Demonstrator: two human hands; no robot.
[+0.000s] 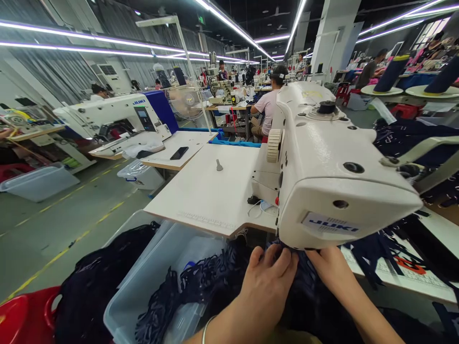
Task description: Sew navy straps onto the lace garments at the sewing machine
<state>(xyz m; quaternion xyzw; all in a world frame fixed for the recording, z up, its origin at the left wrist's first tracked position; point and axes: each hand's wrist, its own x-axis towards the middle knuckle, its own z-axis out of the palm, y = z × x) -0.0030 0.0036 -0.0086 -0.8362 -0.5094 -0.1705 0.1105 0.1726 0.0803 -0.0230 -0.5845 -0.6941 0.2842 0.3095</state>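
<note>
Under the head of a white JUKI sewing machine [344, 191], both of my hands are at dark navy fabric [304, 272]. My left hand [268, 282] has its fingers curled and pressed together on the fabric, just left of the machine's front end. To the right, my right hand [330, 270] reaches beneath the machine head with its fingertips hidden there. The needle area cannot be seen behind the machine head. A chain of navy strap pieces [204, 279] runs from the fabric down into a clear plastic bin [122, 306] at the left.
A white table [211, 191] with a small grey metal piece [219, 165] extends left of the machine. Farther back lies a phone [179, 153]. Navy straps [376, 253] and orange-handled scissors [410, 265] rest on the right. A red stool [25, 315] stands lower left; a co-worker [267, 105] sits ahead.
</note>
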